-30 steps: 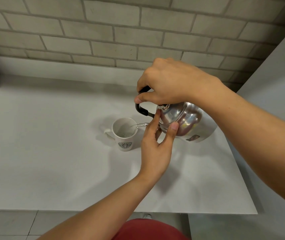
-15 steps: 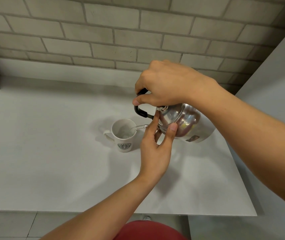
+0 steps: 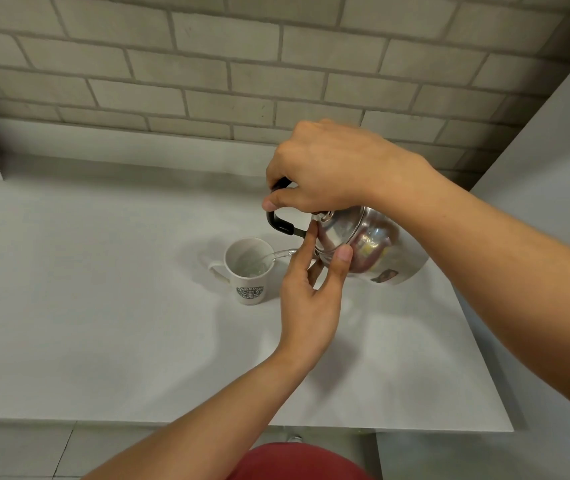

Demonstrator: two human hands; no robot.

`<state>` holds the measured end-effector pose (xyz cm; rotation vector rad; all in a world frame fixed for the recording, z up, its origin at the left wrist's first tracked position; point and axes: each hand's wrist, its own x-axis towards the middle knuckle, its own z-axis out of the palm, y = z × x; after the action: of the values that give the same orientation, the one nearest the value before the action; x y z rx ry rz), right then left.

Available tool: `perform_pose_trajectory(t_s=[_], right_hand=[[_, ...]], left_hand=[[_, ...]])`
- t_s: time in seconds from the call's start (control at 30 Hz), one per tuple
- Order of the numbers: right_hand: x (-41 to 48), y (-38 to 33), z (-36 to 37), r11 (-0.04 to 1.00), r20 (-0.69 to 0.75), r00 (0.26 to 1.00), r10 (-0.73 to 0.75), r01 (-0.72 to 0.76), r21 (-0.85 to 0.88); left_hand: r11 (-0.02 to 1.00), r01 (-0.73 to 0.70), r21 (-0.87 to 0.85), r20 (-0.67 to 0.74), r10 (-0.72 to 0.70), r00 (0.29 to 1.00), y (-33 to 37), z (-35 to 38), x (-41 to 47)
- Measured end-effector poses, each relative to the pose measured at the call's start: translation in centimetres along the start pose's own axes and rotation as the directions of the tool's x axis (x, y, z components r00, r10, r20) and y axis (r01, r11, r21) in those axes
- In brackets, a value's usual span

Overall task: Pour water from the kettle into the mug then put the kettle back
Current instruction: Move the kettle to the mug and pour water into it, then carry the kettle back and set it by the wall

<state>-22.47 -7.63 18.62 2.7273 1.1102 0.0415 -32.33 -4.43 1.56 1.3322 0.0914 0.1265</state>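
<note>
- Kettle (image 3: 356, 242) at frame centre, tilted, water streaming into mug (image 3: 247, 270).
- Right hand (image 3: 325, 168) clenches its handle.
- Left hand (image 3: 311, 292), fingers spread, steadies the lid.

Pale grey countertop (image 3: 103, 323) w/ white mug (image 3: 248, 271) upright on it, brick wall behind.

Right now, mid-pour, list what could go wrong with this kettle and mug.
1. The shiny steel kettle is tilted steeply; the left hand presses its lid area, and if that slips the lid may drop.
2. The clear stream enters the white logo mug near its right rim, so a small wobble could spill onto the pale grey counter.
3. The right hand has its grip on the black handle alone, and bare fingers touch metal that could be hot.
</note>
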Motion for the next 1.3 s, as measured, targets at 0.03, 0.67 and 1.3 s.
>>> perform_pose_trajectory(t_s=[0.03, 0.67, 1.3], right_hand=[[0.0, -0.1, 0.0, 1.0, -0.003, 1.0, 0.001, -0.001, -0.005], [-1.0, -0.1, 0.6, 0.999, -0.067, 0.997, 0.034, -0.031, 0.045], [-8.2, 2.8, 8.2, 0.832, -0.489, 0.773, 0.404, -0.088, 0.549]], left_hand=[[1.0, -0.002, 0.002, 0.0, 0.002, 1.0, 0.0, 0.0, 0.0], [0.994, -0.021, 0.105, 0.035, 0.017, 0.999, 0.1, -1.2, -0.4], [0.893, -0.215, 0.396, 0.071, 0.203, 0.977, 0.9, -6.2, 2.3]])
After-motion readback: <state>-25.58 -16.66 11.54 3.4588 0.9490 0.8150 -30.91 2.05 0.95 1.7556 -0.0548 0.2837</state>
